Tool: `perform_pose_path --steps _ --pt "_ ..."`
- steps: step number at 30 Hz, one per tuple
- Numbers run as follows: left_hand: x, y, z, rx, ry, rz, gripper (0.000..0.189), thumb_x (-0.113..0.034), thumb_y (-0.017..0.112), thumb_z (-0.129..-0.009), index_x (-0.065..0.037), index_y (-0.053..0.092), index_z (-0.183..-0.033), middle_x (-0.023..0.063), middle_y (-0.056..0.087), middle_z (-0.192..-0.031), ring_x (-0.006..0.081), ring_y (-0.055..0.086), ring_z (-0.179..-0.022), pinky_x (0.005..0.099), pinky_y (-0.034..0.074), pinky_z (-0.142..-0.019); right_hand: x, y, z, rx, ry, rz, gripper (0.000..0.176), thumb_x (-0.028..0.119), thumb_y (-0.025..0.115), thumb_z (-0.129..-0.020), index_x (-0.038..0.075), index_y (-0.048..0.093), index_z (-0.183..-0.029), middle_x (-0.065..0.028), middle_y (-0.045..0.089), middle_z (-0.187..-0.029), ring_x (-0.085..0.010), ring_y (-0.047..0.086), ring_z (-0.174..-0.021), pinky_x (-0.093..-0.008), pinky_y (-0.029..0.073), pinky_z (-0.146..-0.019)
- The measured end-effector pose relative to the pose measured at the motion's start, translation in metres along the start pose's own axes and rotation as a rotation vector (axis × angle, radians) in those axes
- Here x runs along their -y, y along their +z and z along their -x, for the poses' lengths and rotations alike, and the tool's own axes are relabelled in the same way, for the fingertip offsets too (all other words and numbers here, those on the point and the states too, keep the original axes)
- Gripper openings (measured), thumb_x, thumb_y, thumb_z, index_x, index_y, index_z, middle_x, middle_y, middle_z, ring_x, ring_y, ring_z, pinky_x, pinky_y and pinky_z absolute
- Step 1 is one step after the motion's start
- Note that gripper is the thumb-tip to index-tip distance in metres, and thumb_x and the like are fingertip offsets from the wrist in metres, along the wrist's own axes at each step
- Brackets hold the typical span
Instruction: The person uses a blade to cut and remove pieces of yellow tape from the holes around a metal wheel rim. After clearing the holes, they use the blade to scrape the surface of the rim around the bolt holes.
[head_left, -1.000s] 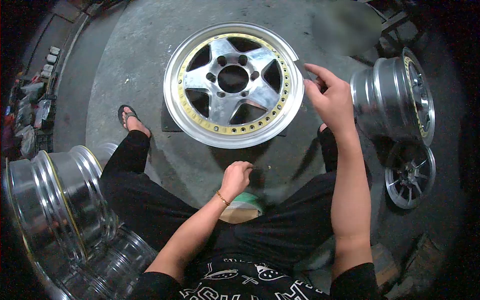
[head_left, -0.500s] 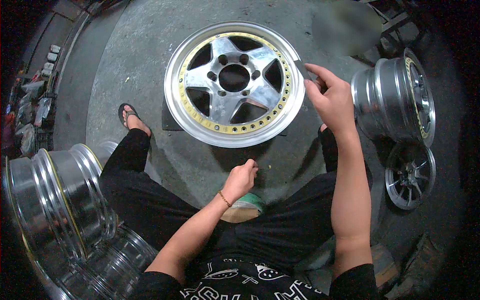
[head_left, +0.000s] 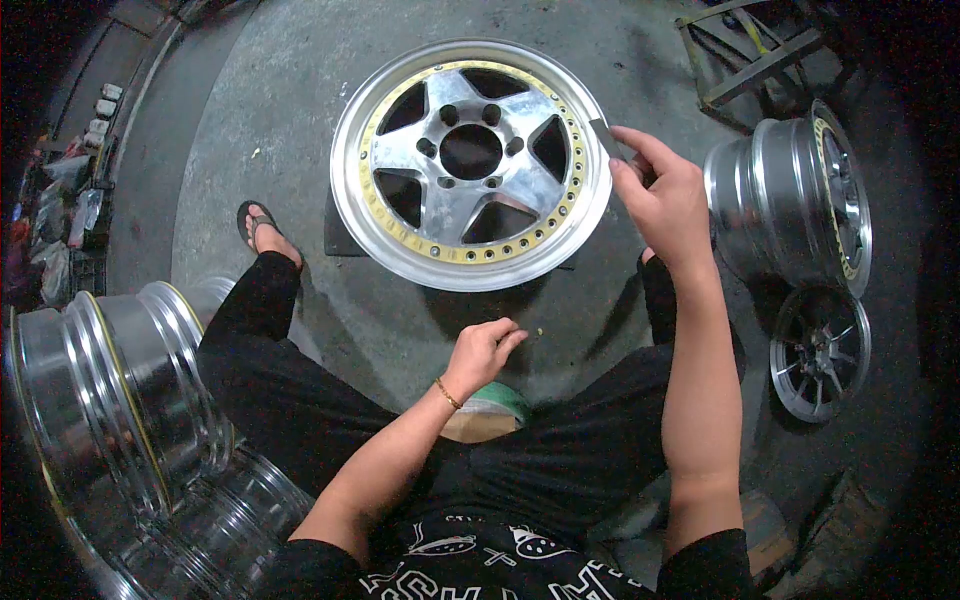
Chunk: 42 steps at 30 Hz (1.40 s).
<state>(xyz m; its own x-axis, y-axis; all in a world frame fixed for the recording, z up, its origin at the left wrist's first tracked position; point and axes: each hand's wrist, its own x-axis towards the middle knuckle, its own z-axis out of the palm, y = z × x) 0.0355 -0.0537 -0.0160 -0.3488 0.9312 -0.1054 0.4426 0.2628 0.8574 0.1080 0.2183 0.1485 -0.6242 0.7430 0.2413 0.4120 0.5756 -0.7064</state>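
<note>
A polished wheel rim (head_left: 468, 225) with star-shaped spokes lies face up before me. Yellowish tape-like marking and a row of bolt holes ring its face. At the rim's right outer lip, my right hand (head_left: 662, 205) pinches a thin, dark grey piece of sandpaper (head_left: 602, 138) between thumb and fingers, against or very near the metal. My left hand (head_left: 485, 352) hangs apart from the wheel, below its near edge. Its fingers are curled in towards the thumb; whatever they hold, if anything, is too small to make out.
Stacked wheel barrels (head_left: 120, 400) stand at my left. To the right are another upright wheel (head_left: 780, 195) and a smaller dark wheel (head_left: 822, 352). A metal frame (head_left: 760, 75) stands at the upper right. Between my legs is a green-and-tan object (head_left: 485, 420).
My left hand's fingers have loosened slightly and reach a little further right. The right hand stays nearly in place at the lip. The wheel appears slightly higher in view.
</note>
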Motion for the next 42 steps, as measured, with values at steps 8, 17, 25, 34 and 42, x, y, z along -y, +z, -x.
perform_pose_path --steps 8,17,25,34,42 --pt "-0.008 -0.005 -0.003 -0.023 -0.101 0.063 0.016 -0.017 0.064 -0.096 -0.002 0.065 -0.099 0.0188 0.069 -0.080 0.0398 0.068 -0.077 0.0469 0.053 -0.067 0.007 -0.001 -0.001 0.049 0.053 -0.002 0.033 0.012 0.067 -0.085 0.005 0.072 -0.116 -0.0124 0.063 -0.068 -0.0202 0.060 -0.058 -0.0332 0.048 -0.061" --pt "-0.008 -0.041 -0.022 -0.182 -0.136 -0.171 0.036 -0.029 0.062 -0.098 -0.001 0.060 -0.075 0.0251 0.059 -0.071 0.0444 0.061 -0.069 0.0487 0.047 -0.058 -0.029 0.012 -0.009 -0.103 0.149 -0.031 0.039 0.011 0.066 -0.089 0.003 0.067 -0.127 -0.0134 0.072 -0.086 -0.0160 0.067 -0.075 -0.0310 0.052 -0.069" --pt "0.054 -0.158 -0.068 -0.926 -0.286 0.341 0.030 -0.018 0.047 -0.103 0.005 0.063 -0.114 0.0095 0.071 -0.088 0.0225 0.067 -0.079 0.0345 0.052 -0.073 -0.136 0.051 0.010 -0.265 0.738 -0.599 0.039 0.022 0.065 -0.099 -0.005 0.060 -0.126 -0.0063 0.071 -0.093 -0.0150 0.064 -0.076 -0.0274 0.050 -0.066" --pt "0.156 -0.224 -0.127 -0.659 -0.681 -0.116 0.062 -0.044 0.031 -0.107 0.008 0.062 -0.119 0.0322 0.064 -0.119 0.0474 0.059 -0.116 0.0518 0.044 -0.098 -0.133 0.115 0.071 -0.102 1.134 -0.649 0.045 0.039 0.060 -0.101 0.014 0.052 -0.137 -0.0030 0.061 -0.122 -0.0198 0.055 -0.101 -0.0398 0.046 -0.072" --pt "0.165 -0.204 -0.126 -0.540 -0.525 -0.212 0.056 -0.039 0.032 -0.107 0.005 0.066 -0.111 0.0300 0.067 -0.111 0.0472 0.061 -0.110 0.0519 0.046 -0.094 -0.122 0.156 0.061 -0.364 0.914 -0.765 0.026 0.017 0.072 -0.094 -0.001 0.068 -0.113 -0.0122 0.069 -0.107 -0.0196 0.064 -0.096 -0.0343 0.050 -0.083"
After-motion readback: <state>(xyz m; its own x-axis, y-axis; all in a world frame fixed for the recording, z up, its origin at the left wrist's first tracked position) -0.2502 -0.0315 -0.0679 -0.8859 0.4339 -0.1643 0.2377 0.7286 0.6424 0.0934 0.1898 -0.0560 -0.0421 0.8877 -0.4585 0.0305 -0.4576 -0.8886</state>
